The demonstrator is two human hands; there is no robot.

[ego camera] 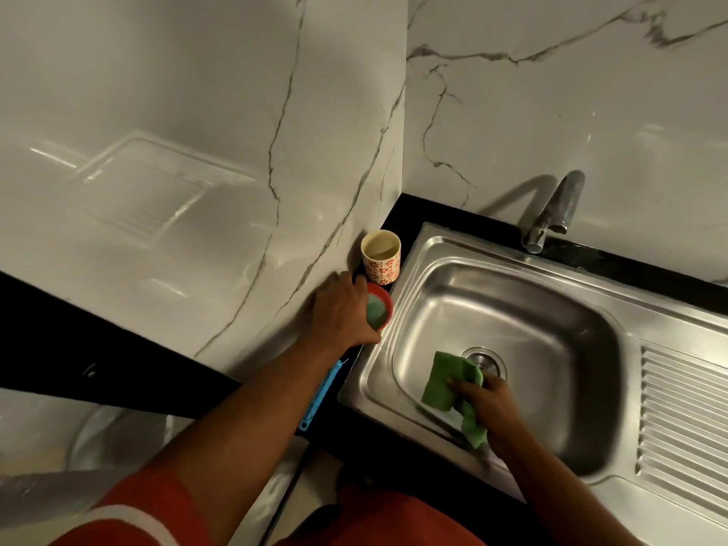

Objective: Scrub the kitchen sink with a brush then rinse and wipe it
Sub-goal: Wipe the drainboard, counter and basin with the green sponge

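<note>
The steel sink [512,305] fills the right half of the view, with its drain [485,358] near the front of the basin. My right hand [486,403] grips a green cloth [445,382] and holds it against the basin floor just left of the drain. My left hand [342,311] holds a small red bowl [380,309] of greenish soapy liquid on the black counter at the sink's left rim. A blue brush [321,396] lies on the counter under my left forearm, partly hidden.
A patterned cup [381,256] stands in the corner behind the red bowl. The tap [551,214] rises from the back rim. A ribbed drainboard [685,419] lies right of the basin. Marble walls close in on the left and back.
</note>
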